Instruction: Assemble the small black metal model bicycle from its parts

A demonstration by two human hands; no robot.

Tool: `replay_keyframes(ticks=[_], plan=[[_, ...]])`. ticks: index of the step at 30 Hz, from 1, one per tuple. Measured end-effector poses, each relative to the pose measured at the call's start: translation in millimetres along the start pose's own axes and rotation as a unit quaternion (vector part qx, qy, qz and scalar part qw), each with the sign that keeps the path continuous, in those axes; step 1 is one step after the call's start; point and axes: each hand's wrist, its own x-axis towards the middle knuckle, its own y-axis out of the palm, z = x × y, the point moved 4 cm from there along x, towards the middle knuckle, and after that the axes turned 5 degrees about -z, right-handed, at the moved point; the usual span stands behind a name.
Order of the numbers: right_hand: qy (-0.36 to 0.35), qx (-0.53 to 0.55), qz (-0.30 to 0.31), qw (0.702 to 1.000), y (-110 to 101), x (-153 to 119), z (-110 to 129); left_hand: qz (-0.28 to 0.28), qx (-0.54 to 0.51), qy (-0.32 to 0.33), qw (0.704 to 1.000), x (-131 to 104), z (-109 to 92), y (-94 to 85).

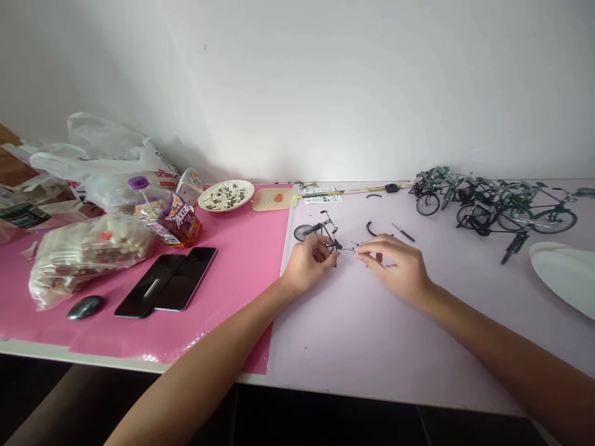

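Note:
A small black model bicycle (pixel 329 227) is held near its rear by my left hand (pixel 308 261), whose fingers are closed round it. My right hand (pixel 395 263) pinches a thin silvery piece (pixel 348 250) that reaches to the bicycle's saddle end. Whether that piece is a tool or a bicycle part is too small to tell. Just beyond my right hand lie a curved black part (pixel 370 228) and a small dark screwdriver (pixel 403 233). My fingertips hide part of the bicycle frame.
Several finished model bicycles (pixel 534 217) stand at the right, near a white plate (pixel 564 275). On the pink side are two phones (pixel 186 279), a mouse (pixel 85 306), a drink bottle (pixel 170 217), plastic bags (pixel 93 248) and a plate of seed shells (pixel 226 196). Behind is the wall.

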Motion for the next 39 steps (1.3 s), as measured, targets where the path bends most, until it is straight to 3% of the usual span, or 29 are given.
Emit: replay_keyframes(ticks=[17, 25, 31, 39], plan=[[-0.070, -0.041, 0.033, 0.996, 7, 0, 5, 0.013, 0.005, 0.001, 1.000, -2, -4, 2.4], [-0.101, -0.048, 0.019, 0.994, 8, 0, 13, 0.028, -0.001, 0.006, 1.000, -2, -5, 3.9], [-0.166, -0.047, -0.001, 0.985, 8, -3, 20, 0.041, -0.015, 0.001, 0.999, -2, -6, 5.2], [-0.128, -0.028, 0.017, 0.991, 6, 1, 13, 0.049, -0.005, 0.000, 0.999, -3, -6, 4.2]])
